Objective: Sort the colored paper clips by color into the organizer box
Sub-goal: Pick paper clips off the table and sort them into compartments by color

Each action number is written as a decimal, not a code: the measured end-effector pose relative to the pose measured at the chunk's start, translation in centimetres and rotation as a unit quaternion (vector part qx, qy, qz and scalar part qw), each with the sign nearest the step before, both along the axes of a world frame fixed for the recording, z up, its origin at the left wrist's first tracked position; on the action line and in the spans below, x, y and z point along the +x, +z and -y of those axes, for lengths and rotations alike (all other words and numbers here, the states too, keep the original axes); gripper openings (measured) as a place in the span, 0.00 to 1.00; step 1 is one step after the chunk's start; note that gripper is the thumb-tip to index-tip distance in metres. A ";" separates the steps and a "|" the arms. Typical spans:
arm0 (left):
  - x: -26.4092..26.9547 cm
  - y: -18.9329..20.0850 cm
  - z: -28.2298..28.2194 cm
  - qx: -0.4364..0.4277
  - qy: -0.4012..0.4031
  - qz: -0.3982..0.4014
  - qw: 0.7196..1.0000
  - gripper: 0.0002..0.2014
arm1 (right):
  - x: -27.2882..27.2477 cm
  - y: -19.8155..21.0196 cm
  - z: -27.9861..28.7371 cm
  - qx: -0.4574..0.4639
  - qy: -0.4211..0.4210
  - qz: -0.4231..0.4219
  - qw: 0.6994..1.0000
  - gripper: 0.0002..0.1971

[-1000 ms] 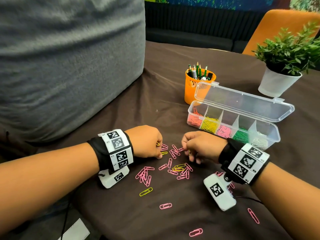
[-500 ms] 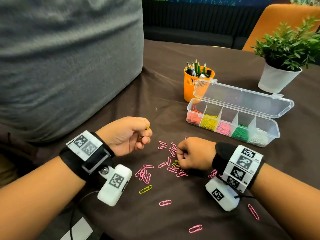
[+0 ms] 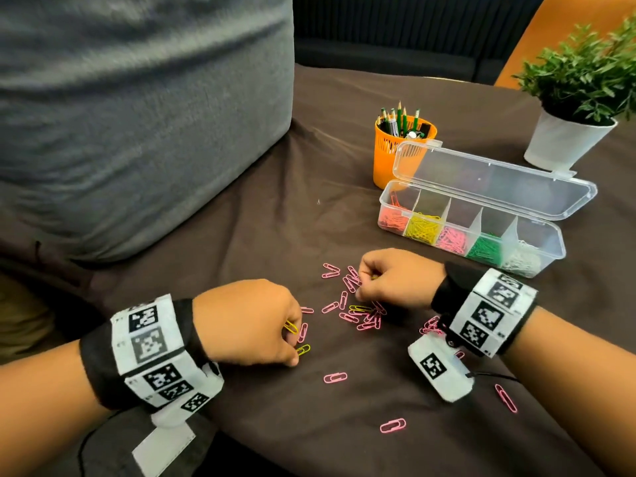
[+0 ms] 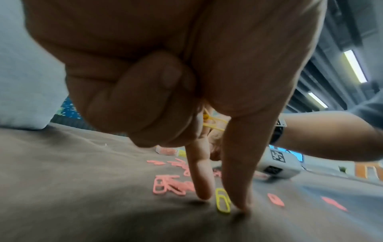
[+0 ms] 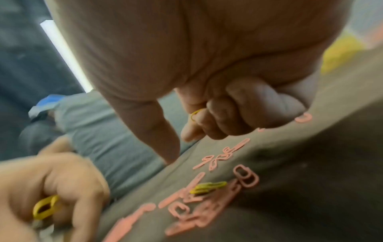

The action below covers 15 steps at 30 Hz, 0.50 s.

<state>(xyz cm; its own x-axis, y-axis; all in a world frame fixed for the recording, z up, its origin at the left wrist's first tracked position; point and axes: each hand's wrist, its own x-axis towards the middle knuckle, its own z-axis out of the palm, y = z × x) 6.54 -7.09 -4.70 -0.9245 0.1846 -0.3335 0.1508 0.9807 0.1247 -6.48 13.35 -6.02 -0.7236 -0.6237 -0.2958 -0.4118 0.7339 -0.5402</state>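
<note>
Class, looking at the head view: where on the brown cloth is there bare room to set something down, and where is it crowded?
Bare: the brown cloth between the grey cushion, orange pencil cup and organizer box. Crowded: pink paper clips lie thick between the left hand and right hand; a few more scatter towards the near edge.

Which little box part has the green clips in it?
The fourth compartment from the orange-cup end of the organizer box, holding green clips. It sits between the pink clips and the white clips.
</note>
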 end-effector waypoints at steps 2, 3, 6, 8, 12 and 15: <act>0.2 -0.6 -0.2 -0.021 -0.003 -0.005 1.000 0.14 | 0.6 0.0 0.6 0.082 0.053 -0.063 0.993 0.09; 0.3 -0.7 -0.3 -0.024 -0.003 -0.011 1.000 0.12 | 0.8 0.0 0.8 0.105 0.068 -0.073 0.989 0.10; 0.5 -0.8 -0.3 -0.021 -0.018 -0.046 0.999 0.07 | 1.2 -0.2 1.0 0.122 0.078 -0.078 0.986 0.09; 0.4 -0.9 0.0 0.005 -0.016 -0.041 0.999 0.07 | 0.9 -0.2 0.7 0.104 0.075 -0.061 0.990 0.07; -0.8 -0.6 0.1 0.280 0.128 0.110 0.945 0.08 | -0.3 0.4 -0.7 -0.064 -0.025 0.082 0.994 0.08; -2.8 0.0 -0.1 0.564 0.263 0.218 0.752 0.06 | -2.0 1.1 -2.4 -0.311 -0.206 0.290 0.882 0.09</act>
